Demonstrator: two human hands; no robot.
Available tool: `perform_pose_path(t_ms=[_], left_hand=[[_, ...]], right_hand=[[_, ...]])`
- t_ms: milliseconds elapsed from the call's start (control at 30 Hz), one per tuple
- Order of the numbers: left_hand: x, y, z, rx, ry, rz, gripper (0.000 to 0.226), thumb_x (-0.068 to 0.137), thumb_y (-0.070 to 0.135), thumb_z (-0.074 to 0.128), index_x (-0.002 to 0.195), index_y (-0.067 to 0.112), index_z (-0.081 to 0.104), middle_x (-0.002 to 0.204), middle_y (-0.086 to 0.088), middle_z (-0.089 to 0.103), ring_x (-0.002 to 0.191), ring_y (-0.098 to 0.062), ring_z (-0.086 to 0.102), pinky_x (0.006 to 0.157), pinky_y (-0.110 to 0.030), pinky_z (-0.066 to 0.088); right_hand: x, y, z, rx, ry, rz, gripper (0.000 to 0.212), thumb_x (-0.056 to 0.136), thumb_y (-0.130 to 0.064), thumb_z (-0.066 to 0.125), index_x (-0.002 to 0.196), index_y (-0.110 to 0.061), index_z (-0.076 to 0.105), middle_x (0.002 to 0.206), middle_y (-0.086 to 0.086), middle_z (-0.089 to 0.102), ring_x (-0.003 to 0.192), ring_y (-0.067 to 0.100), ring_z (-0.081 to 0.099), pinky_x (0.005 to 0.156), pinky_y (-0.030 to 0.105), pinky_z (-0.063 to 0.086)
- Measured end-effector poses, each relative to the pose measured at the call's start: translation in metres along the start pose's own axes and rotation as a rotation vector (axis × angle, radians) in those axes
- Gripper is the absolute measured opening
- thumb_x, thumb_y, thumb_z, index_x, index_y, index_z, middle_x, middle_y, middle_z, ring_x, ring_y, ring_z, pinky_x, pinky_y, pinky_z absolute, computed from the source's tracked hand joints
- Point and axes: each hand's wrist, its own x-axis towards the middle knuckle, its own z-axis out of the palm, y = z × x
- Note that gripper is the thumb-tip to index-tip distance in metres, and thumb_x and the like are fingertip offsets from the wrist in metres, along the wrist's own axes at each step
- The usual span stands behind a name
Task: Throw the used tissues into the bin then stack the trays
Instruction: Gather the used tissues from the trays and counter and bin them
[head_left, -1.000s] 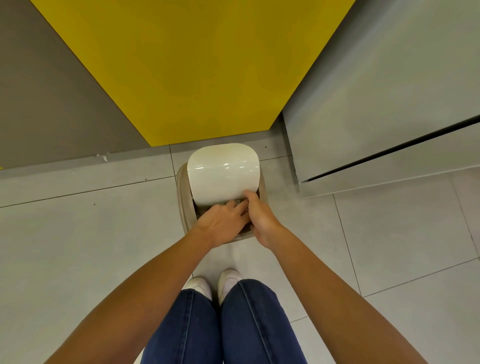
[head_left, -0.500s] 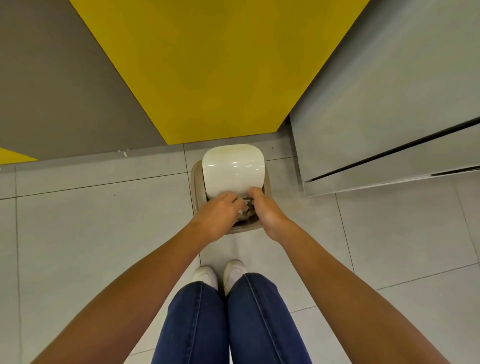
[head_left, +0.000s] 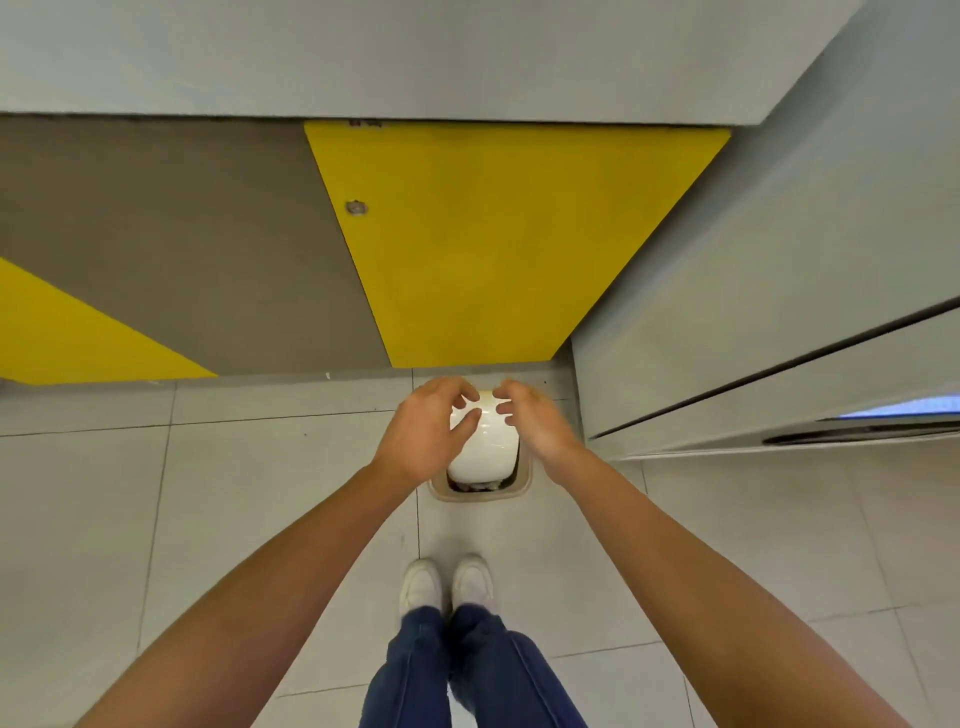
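A small bin is being viewed from above. It is standing on the pale tiled floor, at the foot of a yellow panel and just beside a grey cabinet on the right. Of its body, only a beige rim with rounded corners is being shown. A glossy white domed lid is being carried within that rim, and light is being reflected from its top. Along the near edge a dark gap is being left between lid and rim, and crumpled pale tissues are being glimpsed through it, inside the bin.

The left hand and the right hand are being held over the lid, backs upward, one at each side and apart from each other. The fingers of both hands are being held loosely curled and slightly spread, and nothing is being pinched or gripped by them. Whether any fingertip is touching the lid cannot be told.

White shoes and blue jeans are being seen lower in the view, the toes being pointed toward the bin, near it but apart.
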Motion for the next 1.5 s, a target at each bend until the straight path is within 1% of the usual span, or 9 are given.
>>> perform_pose_path(t_ms=[100,233,400,533,700,800,933,1233,1500], left_hand=[[-0.004,0.035,-0.044,-0.021,0.066,0.004,0.021,0.089,0.023,0.060,0.108,0.016,0.060,0.102,0.001,0.060,0.084,-0.008,0.051,0.074,-0.020,0.040],[-0.008,0.077,-0.103,-0.034,0.174,0.017,0.022,0.087,0.026,0.061,0.107,0.017,0.059,0.097,0.004,0.057,0.081,-0.012,0.054,0.070,-0.021,0.039],[-0.008,0.114,-0.173,-0.012,0.297,0.080,0.022,0.087,0.031,0.062,0.105,0.020,0.058,0.097,0.003,0.060,0.080,-0.014,0.058,0.073,-0.031,0.049],[-0.005,0.130,-0.220,-0.005,0.403,0.114,0.022,0.085,0.030,0.063,0.104,0.020,0.058,0.096,0.003,0.061,0.080,-0.016,0.059,0.077,-0.035,0.049],[0.003,0.137,-0.266,-0.031,0.487,0.118,0.025,0.086,0.030,0.061,0.108,0.018,0.057,0.102,0.000,0.059,0.084,-0.015,0.058,0.067,-0.022,0.045],[0.014,0.130,-0.295,-0.032,0.518,0.135,0.028,0.087,0.032,0.060,0.111,0.019,0.056,0.104,0.002,0.058,0.087,-0.013,0.056,0.073,-0.025,0.045],[0.044,0.119,-0.338,-0.008,0.565,0.162,0.031,0.087,0.033,0.061,0.114,0.019,0.056,0.103,0.003,0.058,0.087,-0.011,0.056,0.077,-0.026,0.048],[0.129,0.094,-0.444,-0.015,0.581,0.209,0.032,0.085,0.035,0.063,0.115,0.027,0.055,0.103,0.009,0.056,0.084,-0.005,0.055,0.078,-0.023,0.047],[0.204,0.061,-0.487,-0.011,0.528,0.190,0.037,0.084,0.038,0.062,0.118,0.027,0.052,0.111,0.007,0.055,0.088,-0.007,0.053,0.080,-0.025,0.045]], right_hand=[[-0.030,-0.040,-0.016,-0.011,0.021,-0.091,0.037,0.097,-0.031,0.032,0.121,-0.014,0.055,0.126,0.008,0.056,0.118,0.023,0.050,0.099,0.037,0.037],[-0.065,-0.094,-0.031,0.035,0.076,-0.236,0.030,0.097,-0.027,0.037,0.109,-0.014,0.060,0.113,0.006,0.060,0.111,0.023,0.055,0.094,0.038,0.041],[-0.104,-0.156,-0.039,0.025,0.065,-0.432,0.030,0.097,-0.022,0.039,0.107,-0.009,0.063,0.109,0.005,0.060,0.102,0.017,0.056,0.092,0.035,0.041],[-0.116,-0.200,-0.038,0.011,0.086,-0.565,0.030,0.096,-0.020,0.038,0.105,-0.007,0.065,0.101,0.003,0.059,0.102,0.019,0.056,0.098,0.041,0.042],[-0.123,-0.246,-0.032,-0.014,0.103,-0.652,0.030,0.095,-0.022,0.040,0.107,-0.009,0.064,0.103,0.001,0.060,0.107,0.021,0.057,0.095,0.034,0.042],[-0.120,-0.276,-0.024,-0.027,0.126,-0.706,0.031,0.097,-0.027,0.038,0.114,-0.012,0.058,0.107,-0.001,0.058,0.106,0.015,0.053,0.090,0.028,0.039],[-0.105,-0.321,-0.009,-0.010,0.176,-0.801,0.029,0.098,-0.028,0.040,0.118,-0.015,0.054,0.118,-0.001,0.057,0.107,0.011,0.051,0.091,0.024,0.038],[-0.061,-0.442,0.022,-0.093,0.285,-0.849,0.035,0.099,-0.029,0.040,0.130,-0.017,0.051,0.134,0.001,0.051,0.122,0.013,0.048,0.096,0.019,0.034],[-0.012,-0.502,0.035,-0.107,0.323,-0.787,0.039,0.095,-0.033,0.048,0.133,-0.020,0.048,0.134,0.001,0.050,0.120,0.015,0.050,0.095,0.022,0.038]])
